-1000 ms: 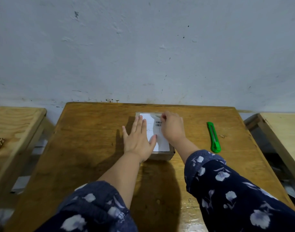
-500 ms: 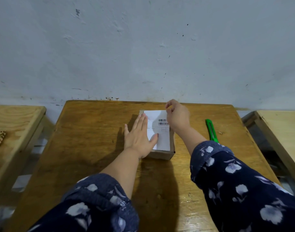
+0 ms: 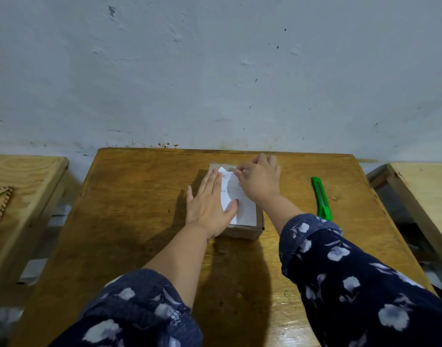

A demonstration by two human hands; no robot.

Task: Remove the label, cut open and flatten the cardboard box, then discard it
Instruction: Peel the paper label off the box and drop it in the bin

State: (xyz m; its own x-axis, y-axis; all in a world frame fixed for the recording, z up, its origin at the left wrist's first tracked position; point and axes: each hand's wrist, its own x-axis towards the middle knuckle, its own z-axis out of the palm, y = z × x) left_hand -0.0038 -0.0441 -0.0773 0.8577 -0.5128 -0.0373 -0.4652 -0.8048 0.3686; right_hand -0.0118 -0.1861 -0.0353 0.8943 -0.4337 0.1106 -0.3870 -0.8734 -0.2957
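Note:
A small brown cardboard box (image 3: 242,231) sits on the wooden table (image 3: 129,221), near its middle. A white label (image 3: 245,212) covers the box's top, and its far right corner is peeled up and folded toward me. My left hand (image 3: 209,206) lies flat on the left part of the box, fingers spread, pressing it down. My right hand (image 3: 258,180) pinches the lifted corner of the label between thumb and fingers. A green utility knife (image 3: 321,199) lies on the table to the right of the box, apart from both hands.
A grey plaster wall (image 3: 214,71) stands right behind the table's far edge. A lighter wooden bench (image 3: 19,186) sits to the left, another wooden surface (image 3: 425,196) to the right, with gaps between them and the table.
My right hand has taken the label's far right corner and pulled it back toward me, so part of the label now stands off the box. My left hand has stayed put.

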